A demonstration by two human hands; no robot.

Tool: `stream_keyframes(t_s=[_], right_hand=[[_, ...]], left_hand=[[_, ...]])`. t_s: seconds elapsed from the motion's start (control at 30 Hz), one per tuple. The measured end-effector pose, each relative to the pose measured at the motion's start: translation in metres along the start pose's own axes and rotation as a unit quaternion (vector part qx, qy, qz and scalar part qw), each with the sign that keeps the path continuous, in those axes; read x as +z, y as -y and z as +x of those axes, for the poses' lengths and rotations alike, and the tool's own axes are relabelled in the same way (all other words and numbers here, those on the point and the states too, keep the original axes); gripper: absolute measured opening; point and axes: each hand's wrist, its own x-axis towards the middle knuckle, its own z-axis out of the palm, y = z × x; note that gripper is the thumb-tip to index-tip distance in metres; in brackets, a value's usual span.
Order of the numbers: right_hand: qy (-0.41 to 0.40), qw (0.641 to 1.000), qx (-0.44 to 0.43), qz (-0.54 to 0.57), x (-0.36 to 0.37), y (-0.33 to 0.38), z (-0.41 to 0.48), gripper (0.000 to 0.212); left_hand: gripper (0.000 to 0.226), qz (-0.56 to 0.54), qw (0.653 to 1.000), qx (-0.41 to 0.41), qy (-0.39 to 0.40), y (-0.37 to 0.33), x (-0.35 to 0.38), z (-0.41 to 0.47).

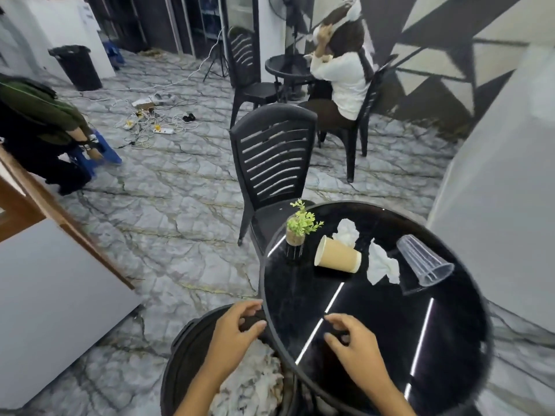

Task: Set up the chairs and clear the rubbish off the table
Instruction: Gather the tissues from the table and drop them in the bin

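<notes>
A tipped paper cup [338,258], a far tissue [347,232], a near tissue [383,264] and a clear plastic cup [423,261] lay on the black tabletop [390,340]. The left hand [237,328] and right hand [357,346] were at its near edge, fingers curled.

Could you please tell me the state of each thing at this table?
paper cup: on its side
clear plastic cup: on its side
tissues: crumpled
potted plant: upright
chair: upright
left hand: fingers curled, hold unclear
right hand: loosely curled, empty

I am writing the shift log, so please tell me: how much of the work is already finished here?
Done: one chair stands at the table. In hand: the left hand grips a black curved object at the near edge; chair or bin, unclear. The right hand hovers over the table. Left: paper cup, plastic cup and two tissues lie on the table.
</notes>
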Motion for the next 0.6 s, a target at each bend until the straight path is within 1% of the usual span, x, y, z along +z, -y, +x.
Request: stream_keyframes(t_s=[0.1, 0.2, 0.33, 0.43, 0.53, 0.6], right_hand=[[-0.070, 0.998, -0.001, -0.002, -0.054, -0.013, 0.002, 0.037], [-0.099, 0.995, -0.012, -0.012, -0.095, -0.025, 0.008, 0.038], [-0.095, 0.994, -0.032, -0.032, -0.128, -0.034, 0.022, 0.043], [-0.088, 0.994, -0.042, -0.047, -0.140, -0.040, 0.039, 0.049], [-0.076, 0.996, -0.027, -0.039, -0.143, -0.046, 0.061, 0.056], [-0.066, 0.997, -0.010, -0.033, -0.142, -0.051, 0.080, 0.061]], left_hand=[[0.035, -0.003, 0.999, 0.048, 0.020, -0.045, 0.035, 0.014], [0.037, 0.008, 0.995, 0.088, 0.038, -0.082, 0.069, 0.027], [0.048, 0.038, 0.989, 0.116, 0.088, -0.117, 0.107, 0.048], [0.053, 0.060, 0.984, 0.129, 0.107, -0.137, 0.125, 0.070], [0.056, 0.084, 0.978, 0.138, 0.129, -0.152, 0.137, 0.099], [0.061, 0.093, 0.978, 0.127, 0.140, -0.155, 0.144, 0.126]])
